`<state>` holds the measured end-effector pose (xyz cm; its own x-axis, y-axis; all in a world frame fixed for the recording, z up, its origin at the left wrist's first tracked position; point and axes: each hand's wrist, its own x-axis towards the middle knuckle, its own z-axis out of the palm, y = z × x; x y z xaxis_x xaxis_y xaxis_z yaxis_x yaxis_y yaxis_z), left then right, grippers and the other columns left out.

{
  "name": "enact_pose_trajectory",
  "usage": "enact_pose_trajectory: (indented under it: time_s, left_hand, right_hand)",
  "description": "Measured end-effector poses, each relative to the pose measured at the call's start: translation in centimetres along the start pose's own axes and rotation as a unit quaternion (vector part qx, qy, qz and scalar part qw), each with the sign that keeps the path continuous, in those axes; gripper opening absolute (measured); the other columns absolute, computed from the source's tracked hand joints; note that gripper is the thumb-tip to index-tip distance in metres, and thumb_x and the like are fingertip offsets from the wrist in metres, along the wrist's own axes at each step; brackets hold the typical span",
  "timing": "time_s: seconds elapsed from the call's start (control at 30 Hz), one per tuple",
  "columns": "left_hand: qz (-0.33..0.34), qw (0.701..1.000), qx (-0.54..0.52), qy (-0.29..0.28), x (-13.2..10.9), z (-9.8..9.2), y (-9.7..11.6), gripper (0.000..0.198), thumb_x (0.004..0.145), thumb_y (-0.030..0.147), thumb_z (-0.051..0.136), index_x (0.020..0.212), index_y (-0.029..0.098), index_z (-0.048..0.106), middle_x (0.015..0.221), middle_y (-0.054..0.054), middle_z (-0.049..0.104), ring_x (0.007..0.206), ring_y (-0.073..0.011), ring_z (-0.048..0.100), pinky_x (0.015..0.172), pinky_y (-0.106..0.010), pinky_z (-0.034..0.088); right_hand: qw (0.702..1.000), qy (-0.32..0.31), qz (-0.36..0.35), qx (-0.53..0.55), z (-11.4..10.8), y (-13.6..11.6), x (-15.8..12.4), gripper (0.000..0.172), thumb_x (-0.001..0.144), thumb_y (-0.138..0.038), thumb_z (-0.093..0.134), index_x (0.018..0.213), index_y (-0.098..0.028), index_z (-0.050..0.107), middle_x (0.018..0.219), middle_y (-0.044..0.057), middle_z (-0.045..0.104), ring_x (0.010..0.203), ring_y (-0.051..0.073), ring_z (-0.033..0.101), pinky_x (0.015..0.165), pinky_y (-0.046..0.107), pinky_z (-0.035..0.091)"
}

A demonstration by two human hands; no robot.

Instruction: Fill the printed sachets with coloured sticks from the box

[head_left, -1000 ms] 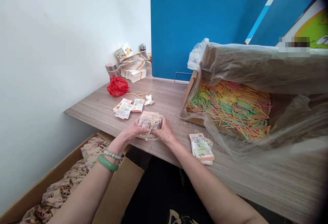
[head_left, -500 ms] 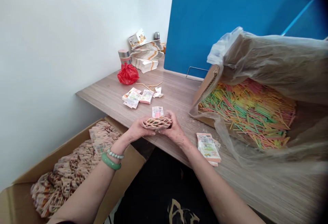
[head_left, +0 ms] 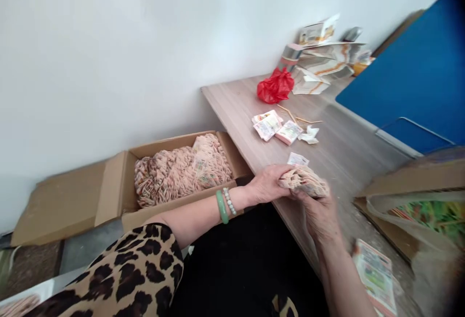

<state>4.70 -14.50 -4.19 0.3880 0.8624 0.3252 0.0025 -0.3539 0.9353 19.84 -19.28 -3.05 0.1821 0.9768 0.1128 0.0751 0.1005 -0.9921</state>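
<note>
Between my two hands, just above the table's front edge, is a bundle of small printed packets (head_left: 304, 180), its pinkish edges bulging in a wavy pattern. My left hand (head_left: 269, 184) is closed on the bundle's left end. My right hand (head_left: 319, 210), slightly blurred, grips it from below and the right. Just behind the bundle lies a single printed packet (head_left: 298, 159). Similar packets fill an open cardboard box (head_left: 125, 181) down to the left, where a packed mass of packets (head_left: 181, 169) shows.
Packet stacks (head_left: 268, 126) and a crumpled white paper (head_left: 309, 135) lie on the table (head_left: 240, 109). Behind them are a red plastic bag (head_left: 276, 87) and folded cartons (head_left: 319, 63). Another packet stack (head_left: 376, 273) sits right, near a plastic-lined box (head_left: 385, 176) of coloured sticks. A blue panel (head_left: 410, 84) stands behind.
The view has swung left, bringing more of the packet box into sight. Both hands still hold the bundle, which is now tilted.
</note>
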Motion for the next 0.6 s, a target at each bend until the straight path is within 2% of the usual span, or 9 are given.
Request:
enact_pose_trajectory:
  time_s: [0.07, 0.13, 0.23, 0.3, 0.4, 0.47, 0.5, 0.6]
  left_hand:
    - [-0.042, 0.997, -0.060, -0.009, -1.1, -1.7, 0.6, 0.046, 0.067, 0.027, 0.082, 0.110, 0.015, 0.070, 0.102, -0.006, 0.074, 0.096, -0.0247, 0.068, 0.089, -0.036, 0.052]
    - [-0.100, 0.989, -0.105, -0.004, -2.7, -4.4, 1.4, 0.044, 0.065, 0.028, 0.083, 0.104, 0.013, 0.071, 0.095, -0.005, 0.075, 0.089, -0.0232, 0.069, 0.084, -0.034, 0.054]
    - [-0.146, 0.986, -0.063, 0.043, -5.7, -10.2, 3.1, 0.043, 0.059, 0.026, 0.087, 0.098, 0.012, 0.074, 0.099, -0.007, 0.076, 0.095, -0.0245, 0.070, 0.091, -0.036, 0.053]
    - [-0.180, 0.981, -0.015, 0.069, -7.7, -14.4, 3.7, 0.049, 0.056, 0.027, 0.089, 0.101, 0.013, 0.074, 0.105, -0.008, 0.076, 0.100, -0.0262, 0.069, 0.095, -0.040, 0.053]
    - [-0.231, 0.964, 0.013, 0.132, -10.9, -19.8, 3.1, 0.058, 0.052, 0.025, 0.091, 0.105, 0.012, 0.072, 0.105, -0.010, 0.076, 0.098, -0.0274, 0.070, 0.094, -0.042, 0.054]
    - [-0.266, 0.950, 0.018, 0.163, -13.0, -21.8, 1.6, 0.058, 0.052, 0.025, 0.091, 0.105, 0.011, 0.071, 0.105, -0.012, 0.076, 0.097, -0.0274, 0.070, 0.093, -0.042, 0.055]
    - [-0.288, 0.943, 0.020, 0.164, -13.9, -22.2, 0.7, 0.057, 0.052, 0.024, 0.090, 0.104, 0.012, 0.071, 0.104, -0.012, 0.076, 0.096, -0.0270, 0.070, 0.092, -0.042, 0.055]
    - [-0.354, 0.924, 0.065, 0.130, -15.7, -21.4, -2.5, 0.046, 0.051, 0.018, 0.088, 0.094, 0.013, 0.072, 0.093, -0.008, 0.077, 0.089, -0.0249, 0.071, 0.088, -0.040, 0.057]
  right_hand:
    - [0.999, -0.039, 0.010, 0.016, 1.8, -0.8, -0.7, 0.044, 0.069, -0.033, 0.078, 0.108, -0.023, 0.062, 0.108, 0.007, 0.071, 0.097, 0.025, 0.068, 0.091, 0.046, 0.053]
    - [0.994, -0.104, 0.025, 0.021, 4.4, -1.7, -1.4, 0.044, 0.073, -0.035, 0.075, 0.113, -0.023, 0.062, 0.114, 0.008, 0.070, 0.102, 0.027, 0.067, 0.093, 0.048, 0.053]
    - [0.981, -0.192, 0.017, -0.012, 9.4, -2.6, -2.1, 0.046, 0.075, -0.034, 0.071, 0.118, -0.022, 0.061, 0.125, 0.008, 0.067, 0.115, 0.026, 0.063, 0.100, 0.045, 0.049]
    - [0.967, -0.253, 0.009, -0.023, 12.8, -2.6, -1.9, 0.053, 0.074, -0.031, 0.072, 0.124, -0.022, 0.059, 0.128, 0.006, 0.066, 0.117, 0.025, 0.061, 0.102, 0.042, 0.047]
    - [0.929, -0.356, 0.051, -0.084, 17.2, -1.8, -1.4, 0.055, 0.074, -0.026, 0.071, 0.127, -0.025, 0.059, 0.121, 0.003, 0.069, 0.110, 0.023, 0.062, 0.096, 0.039, 0.048]
    - [0.899, -0.415, 0.075, -0.117, 18.8, -0.9, -1.4, 0.048, 0.075, -0.022, 0.067, 0.122, -0.027, 0.063, 0.114, 0.001, 0.071, 0.102, 0.021, 0.064, 0.091, 0.036, 0.049]
    - [0.888, -0.434, 0.080, -0.133, 19.2, -0.3, -1.5, 0.043, 0.075, -0.020, 0.065, 0.118, -0.026, 0.065, 0.109, 0.001, 0.072, 0.098, 0.020, 0.064, 0.088, 0.034, 0.049]
    - [0.877, -0.432, 0.083, -0.194, 18.6, 1.3, -2.2, 0.026, 0.073, -0.018, 0.061, 0.098, -0.022, 0.068, 0.089, -0.001, 0.070, 0.083, 0.017, 0.062, 0.079, 0.029, 0.048]
